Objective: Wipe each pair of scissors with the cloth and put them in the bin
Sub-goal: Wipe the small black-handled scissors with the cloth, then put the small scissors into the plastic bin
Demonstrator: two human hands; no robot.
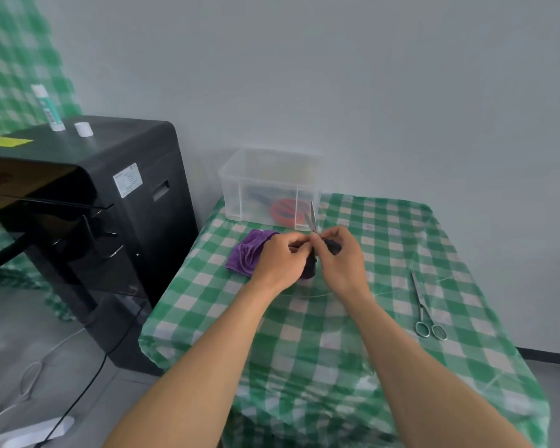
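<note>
The black-handled scissors (pixel 314 219), with narrow grey metal blades, are held above the table between both hands, tips pointing up and away from us. The right hand (pixel 340 258) curls its fingers round the black handles. The left hand (pixel 280 258) has its fingers bent, and its fingertips pinch the scissors near where the blades meet the handles; we cannot tell whether a fold of cloth lies between them. The crumpled purple terry cloth (pixel 248 253) lies on the table under and to the left of the left hand.

Just beyond the hands stands the clear plastic bin (pixel 233 189), with orange-handled scissors (pixel 283 211) on its floor. Plain all-metal silver scissors (pixel 424 305) lie shut near the table's right edge, well apart from the hands. The table (pixel 304 344) wears a green-and-white checked cover. To its left stands a black boxy machine (pixel 110 215) carrying a glue stick (pixel 47 108) and a small white roll (pixel 83 129).
</note>
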